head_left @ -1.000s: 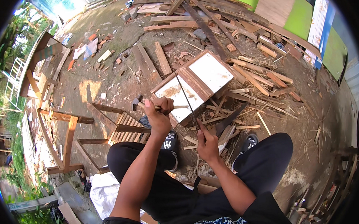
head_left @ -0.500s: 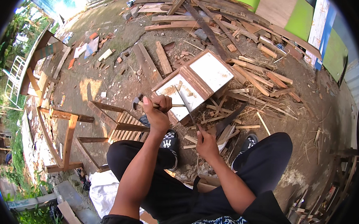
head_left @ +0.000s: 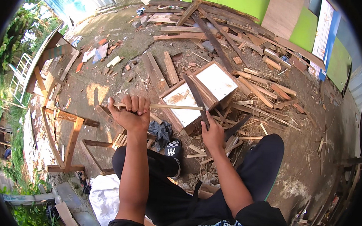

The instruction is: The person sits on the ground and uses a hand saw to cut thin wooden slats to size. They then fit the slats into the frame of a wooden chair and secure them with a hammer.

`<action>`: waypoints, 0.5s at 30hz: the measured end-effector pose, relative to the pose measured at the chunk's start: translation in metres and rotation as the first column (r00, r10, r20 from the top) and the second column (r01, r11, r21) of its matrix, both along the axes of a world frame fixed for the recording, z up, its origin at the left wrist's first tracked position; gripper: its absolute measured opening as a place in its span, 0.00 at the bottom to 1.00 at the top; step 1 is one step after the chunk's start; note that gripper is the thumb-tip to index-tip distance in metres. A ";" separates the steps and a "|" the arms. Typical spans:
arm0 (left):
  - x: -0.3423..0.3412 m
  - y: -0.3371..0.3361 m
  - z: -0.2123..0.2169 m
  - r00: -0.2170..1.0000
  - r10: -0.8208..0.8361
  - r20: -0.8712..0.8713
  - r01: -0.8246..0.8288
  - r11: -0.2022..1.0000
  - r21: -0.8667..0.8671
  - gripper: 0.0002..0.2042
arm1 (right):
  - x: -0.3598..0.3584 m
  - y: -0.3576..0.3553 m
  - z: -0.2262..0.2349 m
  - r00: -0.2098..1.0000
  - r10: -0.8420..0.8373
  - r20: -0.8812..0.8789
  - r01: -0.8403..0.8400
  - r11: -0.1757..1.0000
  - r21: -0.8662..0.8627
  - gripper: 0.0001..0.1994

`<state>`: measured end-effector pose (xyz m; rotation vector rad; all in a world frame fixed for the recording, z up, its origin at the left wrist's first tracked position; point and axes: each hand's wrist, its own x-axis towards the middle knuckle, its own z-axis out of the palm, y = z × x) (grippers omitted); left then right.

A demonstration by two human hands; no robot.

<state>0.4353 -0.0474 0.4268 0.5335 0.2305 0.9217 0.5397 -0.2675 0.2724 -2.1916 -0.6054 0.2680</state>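
My left hand (head_left: 130, 112) is closed around a thin pale bamboo strip (head_left: 171, 106) that runs level to the right. My right hand (head_left: 212, 131) grips the handle of a long dark blade (head_left: 196, 95); the blade points up and away and meets the strip's right end. Just behind both stands a wooden box (head_left: 209, 88) with two white panels. I sit on the ground with my knees apart, in dark trousers.
Loose planks and split strips (head_left: 248, 81) litter the dirt behind and right of the box. A wooden frame (head_left: 65, 139) lies at the left. A black-and-white shoe (head_left: 171, 150) sits below the strip, white cloth (head_left: 103, 195) at lower left.
My left hand has lifted the strip higher and turned it level. The blade has swung up so that it meets the strip's right end.
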 end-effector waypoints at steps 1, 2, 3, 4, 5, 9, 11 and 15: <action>-0.003 0.004 -0.001 0.999 -0.029 0.044 0.029 0.999 -0.017 0.33 | 0.000 0.007 -0.004 0.999 0.009 0.033 -0.009 1.000 0.012 0.23; -0.003 0.006 -0.004 0.994 -0.063 0.094 0.067 0.997 -0.037 0.33 | 0.004 0.012 -0.011 0.999 0.016 0.029 -0.018 0.997 0.076 0.22; -0.003 0.008 -0.006 0.984 -0.099 0.145 0.108 0.993 -0.055 0.33 | 0.005 0.015 -0.018 0.998 0.020 0.053 -0.024 0.997 0.076 0.21; -0.004 0.008 -0.006 0.983 -0.103 0.153 0.111 0.992 -0.050 0.32 | 0.003 0.022 -0.020 0.997 0.030 0.074 -0.036 0.996 0.081 0.21; -0.004 0.008 -0.007 0.982 -0.099 0.158 0.111 0.992 -0.066 0.32 | 0.004 0.024 -0.021 0.995 0.038 0.096 -0.046 0.995 0.084 0.20; -0.009 0.008 -0.003 0.986 -0.072 0.148 0.092 0.986 -0.137 0.31 | 0.011 0.018 0.015 0.992 -0.011 0.125 -0.028 0.951 0.308 0.20; -0.008 0.006 -0.002 0.983 -0.074 0.168 0.105 0.977 -0.187 0.31 | 0.007 0.008 0.062 0.978 0.087 -0.188 0.068 0.723 0.688 0.22; -0.004 0.007 -0.012 0.967 -0.108 0.232 0.157 0.966 -0.207 0.30 | 0.010 -0.017 0.091 0.946 0.280 -0.164 -0.032 0.583 0.812 0.17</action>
